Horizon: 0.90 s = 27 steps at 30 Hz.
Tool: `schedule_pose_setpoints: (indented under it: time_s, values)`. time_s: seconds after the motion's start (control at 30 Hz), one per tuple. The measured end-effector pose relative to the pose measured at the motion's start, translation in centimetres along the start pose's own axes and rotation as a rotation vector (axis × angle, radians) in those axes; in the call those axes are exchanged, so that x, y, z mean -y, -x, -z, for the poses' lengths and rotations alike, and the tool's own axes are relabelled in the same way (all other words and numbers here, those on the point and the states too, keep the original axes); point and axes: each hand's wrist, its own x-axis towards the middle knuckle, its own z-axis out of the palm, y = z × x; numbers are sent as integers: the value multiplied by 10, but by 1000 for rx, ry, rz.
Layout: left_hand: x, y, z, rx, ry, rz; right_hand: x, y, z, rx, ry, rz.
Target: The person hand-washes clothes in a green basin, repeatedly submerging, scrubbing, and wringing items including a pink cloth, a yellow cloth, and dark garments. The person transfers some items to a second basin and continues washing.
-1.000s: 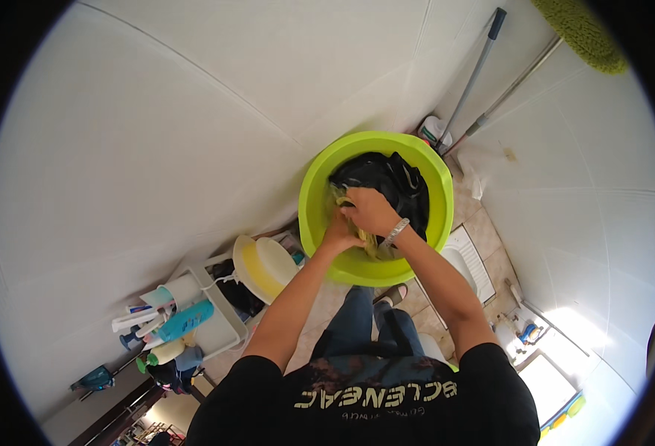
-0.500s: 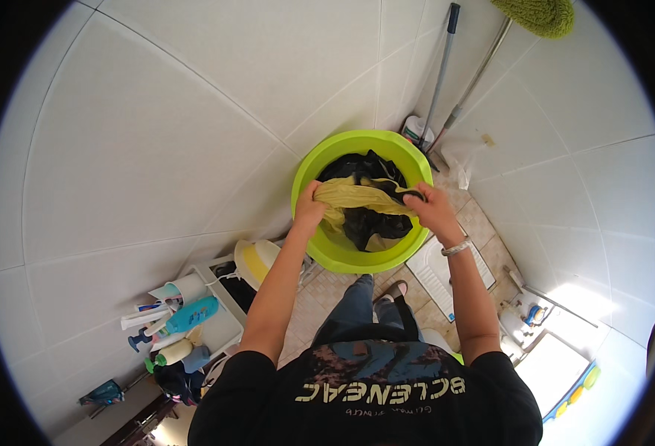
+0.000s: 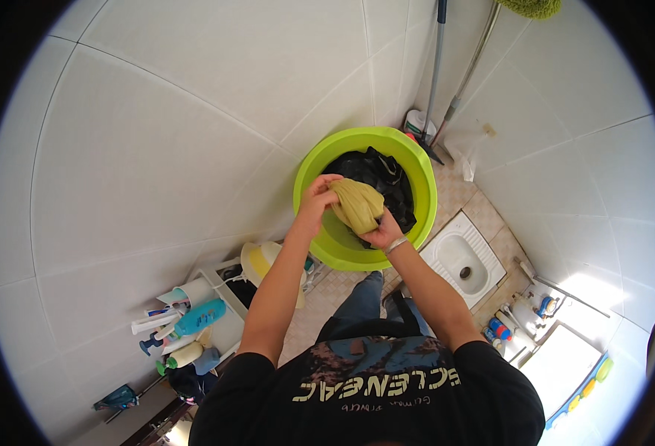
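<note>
A mustard-yellow piece of cloth (image 3: 358, 206), bunched into a rounded bundle, is held above a large lime-green tub (image 3: 332, 143). My left hand (image 3: 317, 202) has its fingers closed on the bundle's left side. Under its lower right side is my right hand (image 3: 383, 231), gripping the cloth; most of those fingers are hidden by it. Inside the tub, behind and to the right of the bundle, lies dark, crumpled clothing (image 3: 394, 178). What kind of garment the yellow cloth is I cannot make out.
A squat toilet (image 3: 462, 260) is set in the tiled floor right of the tub. Long-handled cleaning tools (image 3: 437, 70) lean in the far corner beside a white container (image 3: 416, 123). At left, a shelf holds several bottles, including a blue one (image 3: 199, 317), and a pale hat (image 3: 257, 260).
The yellow cloth, stretched between both hands before, is now gathered into a bundle. My right hand has moved left and down, closer to my left hand.
</note>
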Motion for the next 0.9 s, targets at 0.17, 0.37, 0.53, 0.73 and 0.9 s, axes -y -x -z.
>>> schedule_pose_setpoints:
  time_s: [0.17, 0.37, 0.53, 0.73, 0.9]
  values:
    - [57, -24, 34, 187, 669, 327, -26, 10, -25, 125, -179, -15]
    - [63, -3, -38, 492, 1032, -91, -57, 45, -70, 379, -288, -4]
    - [24, -15, -20, 681, 854, -280, -58, 55, -70, 280, -277, -80]
    - [12, -28, 10, 593, 433, -127, -54, 68, -93, 68, -82, -80]
    - [18, -28, 6, 371, 448, 57, -39, 54, -65, -45, 81, -186]
